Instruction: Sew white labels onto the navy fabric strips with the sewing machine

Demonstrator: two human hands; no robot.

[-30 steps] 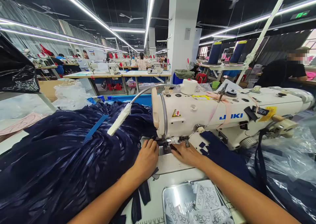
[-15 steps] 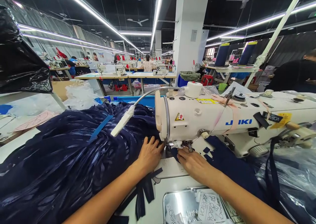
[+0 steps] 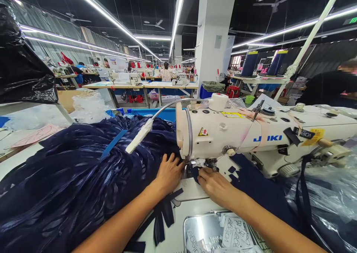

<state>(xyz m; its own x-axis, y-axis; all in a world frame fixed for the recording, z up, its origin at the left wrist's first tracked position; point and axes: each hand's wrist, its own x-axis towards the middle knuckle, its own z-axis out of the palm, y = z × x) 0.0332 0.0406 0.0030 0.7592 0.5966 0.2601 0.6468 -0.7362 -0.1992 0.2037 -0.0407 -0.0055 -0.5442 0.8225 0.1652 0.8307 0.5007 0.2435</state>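
A white sewing machine (image 3: 223, 130) stands before me, its needle area low at the left end of the head. Just left of the presser foot, my left hand (image 3: 169, 174) rests with fingers spread, its fingertips against navy fabric at the edge of a big pile (image 3: 83, 171). On the other side of the foot, my right hand (image 3: 214, 184) has its fingers bent together on a small navy fabric piece (image 3: 195, 173). The fingertips' exact hold is partly hidden. Navy fabric strips (image 3: 167, 210) hang by the front of the machine bed.
A metal tray (image 3: 200, 227) with printed labels (image 3: 232, 229) lies below my right forearm. Small navy labels (image 3: 232, 173) sit behind that hand. A bendable lamp (image 3: 139, 135) arches over the pile. Thread cones (image 3: 249, 64) stand behind; a person (image 3: 326, 85) is at far right.
My right hand has shifted very slightly down and to the right beside the presser foot. The left hand stays in nearly the same place.
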